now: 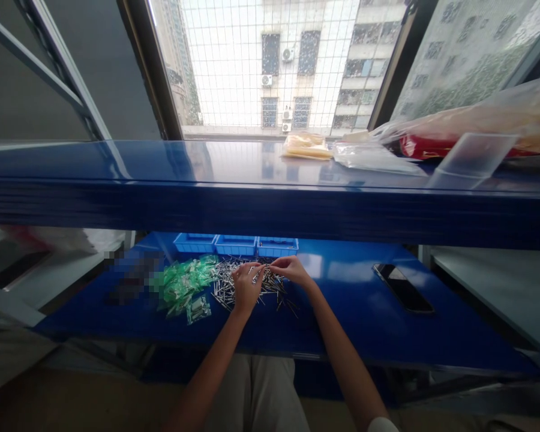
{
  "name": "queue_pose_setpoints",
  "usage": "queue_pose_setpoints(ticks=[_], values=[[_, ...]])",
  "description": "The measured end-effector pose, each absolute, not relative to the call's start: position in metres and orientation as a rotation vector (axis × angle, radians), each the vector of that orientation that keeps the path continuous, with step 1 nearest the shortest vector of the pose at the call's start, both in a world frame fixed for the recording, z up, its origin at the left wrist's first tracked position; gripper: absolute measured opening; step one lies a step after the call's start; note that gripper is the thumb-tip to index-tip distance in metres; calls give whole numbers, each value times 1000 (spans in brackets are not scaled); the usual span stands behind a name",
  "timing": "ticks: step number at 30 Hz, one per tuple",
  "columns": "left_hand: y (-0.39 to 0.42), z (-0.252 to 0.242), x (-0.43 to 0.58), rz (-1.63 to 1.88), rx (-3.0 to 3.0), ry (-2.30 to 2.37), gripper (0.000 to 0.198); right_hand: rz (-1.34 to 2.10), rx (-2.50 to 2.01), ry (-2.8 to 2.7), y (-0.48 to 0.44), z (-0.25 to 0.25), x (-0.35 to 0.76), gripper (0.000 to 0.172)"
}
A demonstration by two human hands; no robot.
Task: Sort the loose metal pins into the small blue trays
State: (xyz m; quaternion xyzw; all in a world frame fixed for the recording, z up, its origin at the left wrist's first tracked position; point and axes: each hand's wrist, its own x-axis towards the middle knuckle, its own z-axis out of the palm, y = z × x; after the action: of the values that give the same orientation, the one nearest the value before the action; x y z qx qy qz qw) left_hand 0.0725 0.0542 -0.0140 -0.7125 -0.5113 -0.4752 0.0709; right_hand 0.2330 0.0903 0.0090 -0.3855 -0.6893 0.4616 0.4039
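Observation:
A pile of thin silvery metal pieces [225, 289] lies on the blue table, partly under my hands. My left hand [247, 287] is over the pile, fingers closed around something small that I cannot make out. My right hand [291, 269] pinches at the pile's right side, its fingertips close to those of my left hand; what they hold is too small to name. Left of the pile is a heap of green plastic bags [184, 281], with a small clear bag of pieces [198, 309] in front of it.
Blue trays [236, 245] stand behind the pile. A black phone [404, 289] lies at the right. A raised blue shelf [162, 207] crosses in front, carrying yellowish packets [306, 146], clear plastic bags [373, 157] and a translucent container [474, 157].

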Motion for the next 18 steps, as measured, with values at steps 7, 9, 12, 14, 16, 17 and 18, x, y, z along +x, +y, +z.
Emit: queue_pose_setpoints(ticks=[7, 9, 12, 14, 16, 17, 18], values=[[51, -17, 71, -1446, -2269, -1498, 13, 1201, -892, -1680, 88, 10, 229, 28], [52, -17, 71, -1460, -2275, -1500, 13, 1215, -897, -1663, 87, 9, 227, 29], [53, -18, 70, -1539, -2206, -1530, 13, 1211, -943, -1610, 87, 8, 227, 30], [54, -19, 69, -1617, -2146, -1555, 14, 1209, -946, -1614, 88, 7, 228, 30], [55, -19, 67, -1684, -2104, -1575, 15, 1240, -924, -1671, 87, 5, 228, 30], [55, -19, 67, -1707, -2094, -1582, 15, 1267, -915, -1706, 87, 4, 228, 30], [55, -19, 66, -1723, -2093, -1583, 15, 1295, -910, -1737, 87, 3, 227, 31]])
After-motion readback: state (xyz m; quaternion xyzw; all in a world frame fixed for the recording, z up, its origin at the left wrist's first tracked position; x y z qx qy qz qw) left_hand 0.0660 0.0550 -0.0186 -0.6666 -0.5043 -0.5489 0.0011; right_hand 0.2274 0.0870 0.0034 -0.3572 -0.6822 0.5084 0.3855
